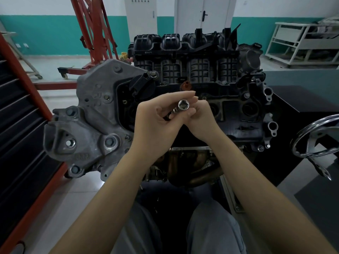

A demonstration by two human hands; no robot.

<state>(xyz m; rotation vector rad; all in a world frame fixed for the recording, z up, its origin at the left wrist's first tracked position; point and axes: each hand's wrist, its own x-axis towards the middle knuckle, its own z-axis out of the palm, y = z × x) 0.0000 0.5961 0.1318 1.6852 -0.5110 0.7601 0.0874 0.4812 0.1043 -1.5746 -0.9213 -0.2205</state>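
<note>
A chrome socket point(183, 106) on a short chrome shaft sits between both hands above the engine point(229, 99), its open end turned toward the camera. My left hand point(156, 123) wraps the shaft from the left, fingers arched over the socket. My right hand point(199, 118) pinches the socket from the right with thumb and fingertips. The rest of the tool is hidden inside the palms. Below the hands lie the black valve cover and the grey aluminium timing cover point(86, 129).
A black intake manifold point(185, 57) stands at the engine's far side. A red tool cabinet point(20, 125) is at left, a red engine hoist point(93, 33) behind. A chrome handwheel point(317, 140) on the engine stand is at right, a white shelf rack point(302, 44) far right.
</note>
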